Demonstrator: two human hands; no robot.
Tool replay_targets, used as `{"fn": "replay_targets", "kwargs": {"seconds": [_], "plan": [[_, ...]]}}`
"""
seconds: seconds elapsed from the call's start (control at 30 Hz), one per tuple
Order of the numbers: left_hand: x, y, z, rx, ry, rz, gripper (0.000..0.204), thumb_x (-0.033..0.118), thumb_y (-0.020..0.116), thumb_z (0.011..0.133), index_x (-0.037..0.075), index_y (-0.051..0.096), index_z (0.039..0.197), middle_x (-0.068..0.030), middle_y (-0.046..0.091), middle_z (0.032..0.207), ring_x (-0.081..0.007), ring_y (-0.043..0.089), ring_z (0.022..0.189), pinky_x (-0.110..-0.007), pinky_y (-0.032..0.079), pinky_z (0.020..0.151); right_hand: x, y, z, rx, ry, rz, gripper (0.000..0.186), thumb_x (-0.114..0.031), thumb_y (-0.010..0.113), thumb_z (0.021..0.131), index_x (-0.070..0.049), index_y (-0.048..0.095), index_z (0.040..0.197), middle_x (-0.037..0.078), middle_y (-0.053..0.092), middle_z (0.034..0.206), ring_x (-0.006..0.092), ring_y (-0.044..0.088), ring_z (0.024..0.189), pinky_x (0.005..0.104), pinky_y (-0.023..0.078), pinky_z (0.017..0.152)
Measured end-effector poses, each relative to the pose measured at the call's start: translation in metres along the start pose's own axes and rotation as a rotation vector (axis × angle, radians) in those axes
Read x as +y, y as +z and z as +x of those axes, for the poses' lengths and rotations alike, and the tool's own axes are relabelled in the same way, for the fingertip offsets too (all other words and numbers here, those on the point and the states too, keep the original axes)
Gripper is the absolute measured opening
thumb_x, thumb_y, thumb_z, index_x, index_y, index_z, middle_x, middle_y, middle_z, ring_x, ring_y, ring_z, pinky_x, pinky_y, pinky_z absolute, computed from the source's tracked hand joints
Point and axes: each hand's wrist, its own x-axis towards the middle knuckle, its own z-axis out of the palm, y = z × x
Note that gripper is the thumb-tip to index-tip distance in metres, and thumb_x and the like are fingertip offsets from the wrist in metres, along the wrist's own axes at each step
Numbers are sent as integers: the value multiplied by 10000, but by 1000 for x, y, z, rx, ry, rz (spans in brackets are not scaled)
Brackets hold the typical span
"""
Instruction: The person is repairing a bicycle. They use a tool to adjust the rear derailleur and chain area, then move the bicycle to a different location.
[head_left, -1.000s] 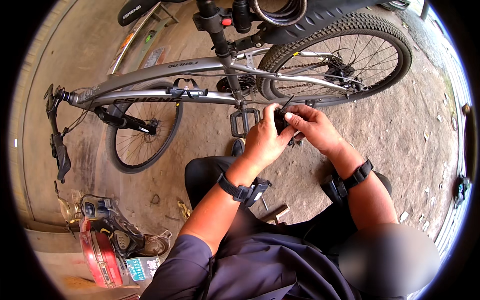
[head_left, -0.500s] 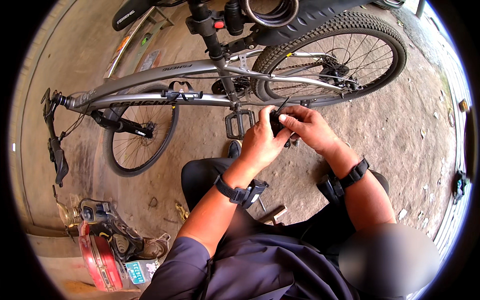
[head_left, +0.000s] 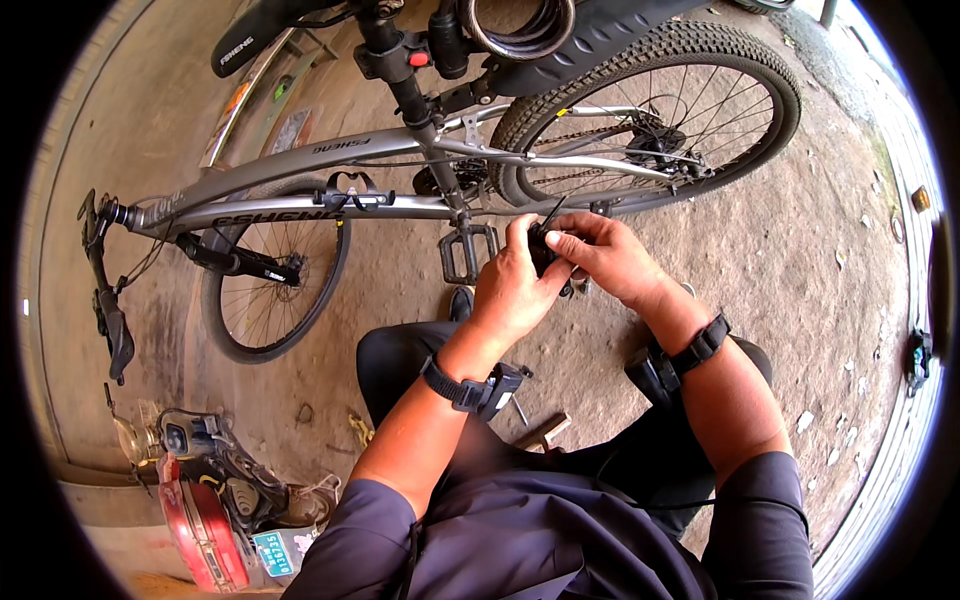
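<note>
My left hand [head_left: 515, 290] and my right hand [head_left: 612, 258] meet in front of me, both closed around a small black part [head_left: 541, 246]. A thin black stem sticks up from it between the fingers. Most of the part is covered, so its kind cannot be made out. My right thumb presses against its near side. Just beyond my hands stands a grey bicycle [head_left: 270, 163], its handlebar to the left and its rear wheel [head_left: 787, 125] to the right. A black pedal [head_left: 468, 256] hangs close to my left fingers.
At the lower left sit a red case [head_left: 200, 530] and a dark scooter-like machine [head_left: 240, 480]. A hammer-like tool [head_left: 545, 432] lies on the dirt floor between my legs. Coiled cable [head_left: 520, 45] hangs near the bicycle's seat post. Ribbed metal [head_left: 875, 470] borders the right side.
The whole view has shifted slightly, so the bicycle sits a little farther left. My right sleeve now shows. Both hands keep hold of the black part, with almost no change in grip.
</note>
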Motion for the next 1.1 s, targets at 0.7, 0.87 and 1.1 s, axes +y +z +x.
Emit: {"fn": "replay_targets", "kwargs": {"seconds": [0.7, 0.87, 1.1], "plan": [[17, 4, 7, -31, 7, 16, 645, 259, 763, 882, 44, 404, 1374, -219, 699, 1041, -354, 717, 946, -425, 565, 778, 10, -14, 2, 52, -210, -159, 504, -397, 767, 896, 5, 673, 1186, 117, 724, 948, 183, 674, 800, 342, 549, 709], [38, 8, 18, -132, -41, -73, 722, 280, 794, 861, 15, 384, 1393, -156, 707, 986, -228, 712, 860, -358, 563, 730, -7, -26, -5, 135, -223, -167, 467, -416, 630, 954, 32, 705, 1062, 228, 711, 842, 318, 717, 810, 394, 553, 743], [82, -34, 83, 68, -110, -616, 463, 370, 542, 1049, 34, 474, 1360, -166, 678, 1211, -241, 692, 1038, -296, 541, 775, -40, -56, -19, 313, -102, 83, 433, -383, 552, 986, 30, 679, 954, 199, 671, 729, 326, 678, 697, 417, 509, 662]]}}
